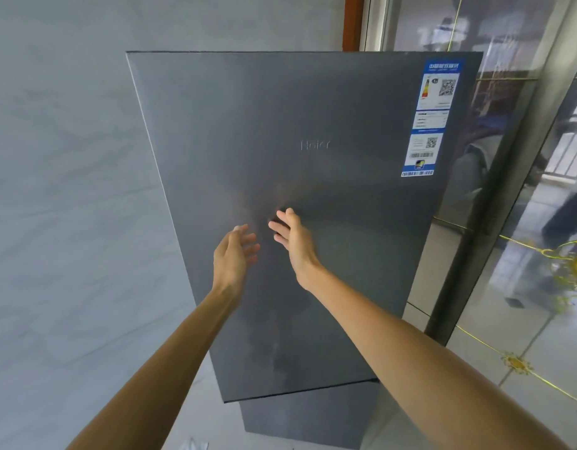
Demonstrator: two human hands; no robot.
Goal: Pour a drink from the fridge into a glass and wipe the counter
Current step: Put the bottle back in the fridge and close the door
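Both arms are out in front, and there is the fridge [313, 190], a tall dark grey one filling the middle of the view, upper door shut, a faint brand name embossed across it. The left hand [235, 254] is raised with fingers spread loosely, palm turned inward, holding nothing. The right hand [292, 237] is just beside it, open too, fingers extended and close against the door panel; whether the fingertips actually touch the metal is hard to tell. A blue energy label [433, 118] sits at the door's upper right corner. A pale grey wall [59, 190] is to the left, glossy reflective panels [524, 157] with gold trim to the right. Below the upper door, the lower door [306, 420] shows.
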